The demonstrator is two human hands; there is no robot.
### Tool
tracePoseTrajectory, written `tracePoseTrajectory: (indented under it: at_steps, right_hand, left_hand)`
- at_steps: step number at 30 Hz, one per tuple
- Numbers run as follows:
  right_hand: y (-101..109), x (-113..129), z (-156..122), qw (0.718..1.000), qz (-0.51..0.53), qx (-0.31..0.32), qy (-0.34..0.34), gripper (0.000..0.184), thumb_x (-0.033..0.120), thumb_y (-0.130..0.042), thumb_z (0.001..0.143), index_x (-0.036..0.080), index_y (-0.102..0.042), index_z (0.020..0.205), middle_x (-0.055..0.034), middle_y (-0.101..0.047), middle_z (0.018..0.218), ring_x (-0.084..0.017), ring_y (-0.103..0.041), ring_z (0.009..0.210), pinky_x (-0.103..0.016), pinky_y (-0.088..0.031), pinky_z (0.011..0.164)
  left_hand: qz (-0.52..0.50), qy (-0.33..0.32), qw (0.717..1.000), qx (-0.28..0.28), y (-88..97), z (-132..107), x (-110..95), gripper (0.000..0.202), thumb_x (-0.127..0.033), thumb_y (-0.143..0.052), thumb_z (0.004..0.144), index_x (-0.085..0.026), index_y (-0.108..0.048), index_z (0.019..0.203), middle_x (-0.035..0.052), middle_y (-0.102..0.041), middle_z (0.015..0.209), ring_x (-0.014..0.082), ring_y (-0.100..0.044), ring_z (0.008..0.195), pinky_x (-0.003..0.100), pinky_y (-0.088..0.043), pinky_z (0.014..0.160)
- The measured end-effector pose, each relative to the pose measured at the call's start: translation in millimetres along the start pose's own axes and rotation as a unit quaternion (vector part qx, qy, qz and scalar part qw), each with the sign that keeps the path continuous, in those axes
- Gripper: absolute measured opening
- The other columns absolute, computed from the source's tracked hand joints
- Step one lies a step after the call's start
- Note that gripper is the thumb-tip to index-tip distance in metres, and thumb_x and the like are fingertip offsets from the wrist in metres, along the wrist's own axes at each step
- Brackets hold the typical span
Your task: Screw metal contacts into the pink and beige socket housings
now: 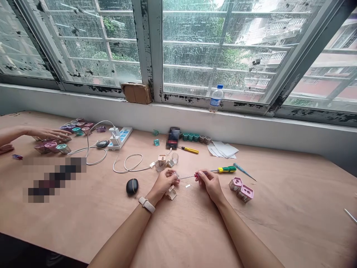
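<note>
Head view, screwdriver (187, 177) in right hand (209, 183), crosswise, pointing toward left hand (166, 181)

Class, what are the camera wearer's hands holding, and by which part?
The right hand holds a thin-shafted tool by its red handle; the left hand pinches a small piece, its gripped part unclear.

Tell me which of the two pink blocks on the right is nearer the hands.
The left pink block: it sits closer to the right hand and farther from the camera, while the right pink block sits nearer the camera.
</note>
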State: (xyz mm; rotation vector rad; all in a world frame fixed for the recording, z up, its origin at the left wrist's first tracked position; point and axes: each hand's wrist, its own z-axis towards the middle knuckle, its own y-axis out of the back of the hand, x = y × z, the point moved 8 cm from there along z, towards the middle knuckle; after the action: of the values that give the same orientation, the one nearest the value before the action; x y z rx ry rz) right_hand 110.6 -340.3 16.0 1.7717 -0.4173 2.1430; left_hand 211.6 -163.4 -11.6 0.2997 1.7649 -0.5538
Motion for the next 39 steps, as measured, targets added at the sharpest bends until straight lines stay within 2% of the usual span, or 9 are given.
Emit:
tracePoseTrajectory:
  at_steps: [19, 39]
  right_hand:
    - [-1.3, -2.6, 2.2, 1.000, -0.003, -0.003, -0.006, 0.036, 0.051, -0.067, 0.085, 0.016, -0.071, 0.086, -0.0049, -0.069, 0.073, -0.010, -0.049, 0.050, -0.022, -0.037, 0.045]
    - [2.4, -1.5, 5.7, 1.000, 0.014, -0.019, -0.012, 0.038, 0.053, -0.068, 0.083, 0.015, -0.071, 0.089, -0.0053, -0.069, 0.075, -0.010, -0.049, 0.050, -0.024, -0.038, 0.046]
  left_hand:
    - [0.003, 0.009, 1.000, 0.007, -1.0, -0.6, -0.4, 0.019, -0.012, -0.072, 0.080, -0.011, -0.058, 0.092, 0.0042, -0.067, 0.075, 0.0146, -0.071, 0.069, 0.023, -0.057, 0.063]
    - [0.015, -0.009, 0.999, 0.033, -4.7, -3.5, -5.6, 0.033, -0.025, -0.082, 0.073, -0.012, -0.059, 0.093, 0.0040, -0.067, 0.077, 0.0138, -0.069, 0.069, 0.023, -0.056, 0.063]
